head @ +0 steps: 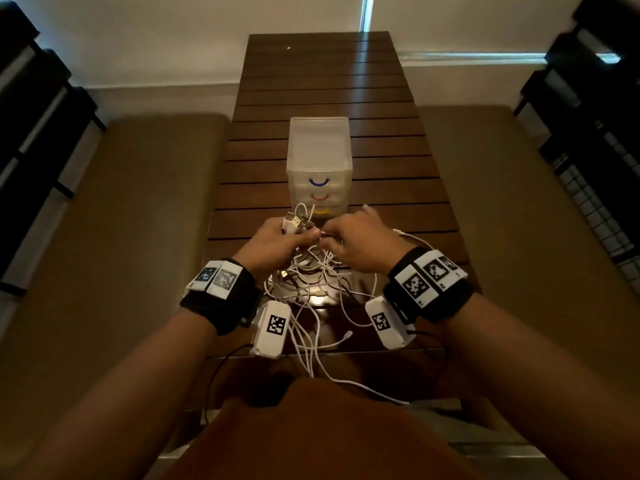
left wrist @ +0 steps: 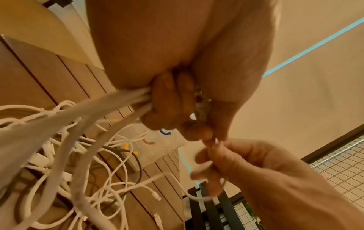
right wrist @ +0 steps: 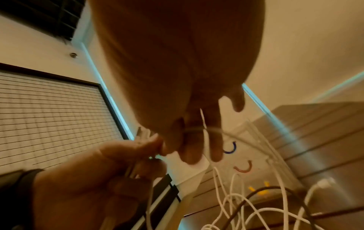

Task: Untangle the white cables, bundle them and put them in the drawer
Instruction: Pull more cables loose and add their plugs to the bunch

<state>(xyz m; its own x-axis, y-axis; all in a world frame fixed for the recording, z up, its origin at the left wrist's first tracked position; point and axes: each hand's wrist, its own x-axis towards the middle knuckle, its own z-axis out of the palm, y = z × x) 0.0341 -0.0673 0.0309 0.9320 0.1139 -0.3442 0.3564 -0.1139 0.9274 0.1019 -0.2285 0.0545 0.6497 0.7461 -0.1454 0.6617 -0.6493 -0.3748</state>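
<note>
A tangle of white cables (head: 311,282) lies on the near end of the slatted table and trails off its front edge. My left hand (head: 277,237) grips a bunch of cable ends (head: 296,220), their plugs sticking up above the fist; in the left wrist view the cables (left wrist: 126,99) run out of the curled fingers (left wrist: 167,99). My right hand (head: 356,237) pinches one thin white cable (right wrist: 197,128) right beside the left thumb. The translucent drawer unit (head: 318,161) stands just behind both hands, its drawers shut.
The drawer unit has blue (head: 319,182), red (head: 319,197) and yellow (head: 322,212) handles. Brown bench cushions (head: 131,209) flank the wooden table (head: 325,81). A dark cable (left wrist: 138,161) runs through the white tangle. Black shelving stands at both sides.
</note>
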